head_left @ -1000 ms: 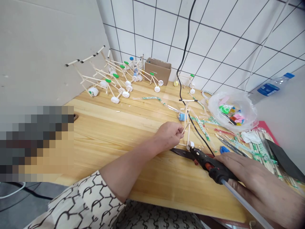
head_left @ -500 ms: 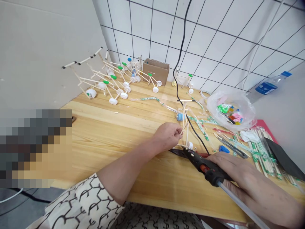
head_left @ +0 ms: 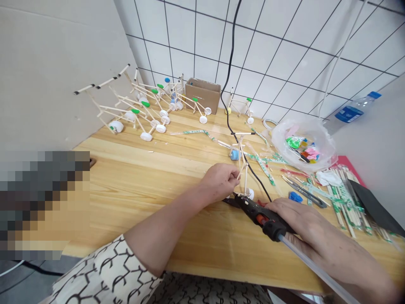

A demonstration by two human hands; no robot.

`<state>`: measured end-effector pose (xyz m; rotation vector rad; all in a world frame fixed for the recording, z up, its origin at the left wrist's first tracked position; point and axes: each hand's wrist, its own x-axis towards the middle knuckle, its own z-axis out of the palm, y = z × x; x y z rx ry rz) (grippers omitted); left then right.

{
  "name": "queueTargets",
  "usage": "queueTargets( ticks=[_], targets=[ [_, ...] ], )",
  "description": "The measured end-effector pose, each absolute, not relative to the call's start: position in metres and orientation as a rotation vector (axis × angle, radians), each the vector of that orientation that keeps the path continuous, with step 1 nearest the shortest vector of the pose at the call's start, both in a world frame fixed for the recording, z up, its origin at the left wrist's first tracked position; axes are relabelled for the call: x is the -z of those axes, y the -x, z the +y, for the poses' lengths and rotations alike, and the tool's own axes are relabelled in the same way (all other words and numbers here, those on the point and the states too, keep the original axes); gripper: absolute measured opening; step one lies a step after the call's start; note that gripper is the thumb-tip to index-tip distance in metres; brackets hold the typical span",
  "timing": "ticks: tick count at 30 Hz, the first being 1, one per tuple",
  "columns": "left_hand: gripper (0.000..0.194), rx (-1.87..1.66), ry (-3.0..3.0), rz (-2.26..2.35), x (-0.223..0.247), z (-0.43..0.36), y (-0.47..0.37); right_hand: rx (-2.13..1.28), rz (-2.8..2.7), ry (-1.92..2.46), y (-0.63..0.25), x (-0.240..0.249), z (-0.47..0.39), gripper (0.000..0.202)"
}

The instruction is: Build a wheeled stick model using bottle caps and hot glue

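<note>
My left hand (head_left: 221,181) pinches a thin stick of a small wooden-stick tricycle model (head_left: 246,175) near the middle of the table. The model has a blue front wheel (head_left: 234,155), a white wheel (head_left: 249,194) near me and a dark-ended handlebar (head_left: 243,133). In my right hand (head_left: 300,219) is a black glue gun (head_left: 257,213), a long clear glue stick sticking out of its back. The gun's tip points at the model's end by the white wheel, close to my left fingers; whether it touches is unclear. A dark tool lies partly hidden under the gun.
Several finished-looking stick tricycles (head_left: 135,111) stand at the back left, by a cardboard box (head_left: 202,95). A black cable (head_left: 228,80) runs down behind the model. On the right are a plastic bag (head_left: 303,145), cutter (head_left: 306,193), bundled sticks (head_left: 348,202), bottle (head_left: 354,110).
The whole view has shifted slightly. The glue gun's tip has moved a little left along the model's near end. My left hand keeps its pinch.
</note>
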<state>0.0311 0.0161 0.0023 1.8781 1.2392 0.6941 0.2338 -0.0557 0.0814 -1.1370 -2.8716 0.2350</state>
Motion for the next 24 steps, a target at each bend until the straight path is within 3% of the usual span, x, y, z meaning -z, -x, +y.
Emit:
queueTargets(
  ticks=[24],
  targets=[
    [0.013, -0.684, -1.851, 1.236, -0.0027, 0.0156, -0.0305, -0.279, -2.85, 1.166, -0.2324, -0.0771, -0.0538, 0.026]
  ],
)
